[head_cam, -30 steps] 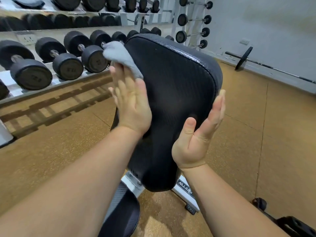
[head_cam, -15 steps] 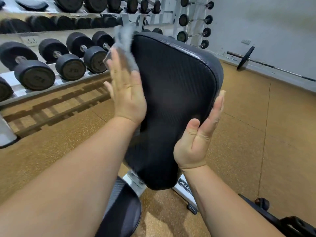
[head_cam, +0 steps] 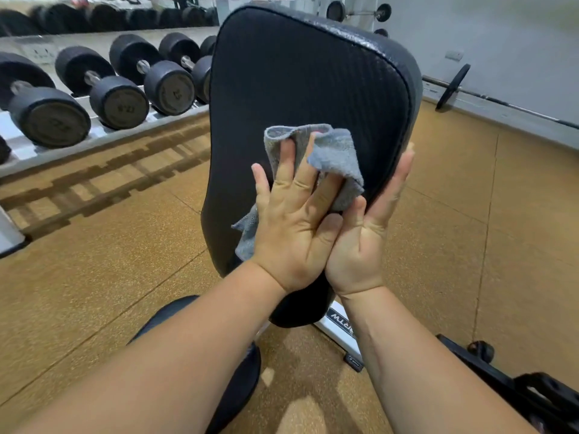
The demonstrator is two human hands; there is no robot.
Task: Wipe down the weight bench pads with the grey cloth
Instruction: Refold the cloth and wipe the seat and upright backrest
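Observation:
The black back pad (head_cam: 313,76) of the weight bench stands raised in front of me. My left hand (head_cam: 291,220) lies flat with straight fingers on the grey cloth (head_cam: 332,151), pressing it against the pad's lower middle. My right hand (head_cam: 366,233) rests flat along the pad's right edge, fingers straight, thumb beside my left hand. The black seat pad (head_cam: 238,380) shows below, mostly hidden by my left forearm.
A rack of black dumbbells (head_cam: 119,101) runs along the left. A barbell with a plate (head_cam: 452,86) lies by the wall at the right. The bench's white frame (head_cam: 341,327) sits on the brown rubber floor. Dark equipment (head_cam: 532,393) sits at the bottom right.
My left hand has swept the cloth from the pad's upper left edge down onto the front face, close to my right hand. My right hand stays on the right edge.

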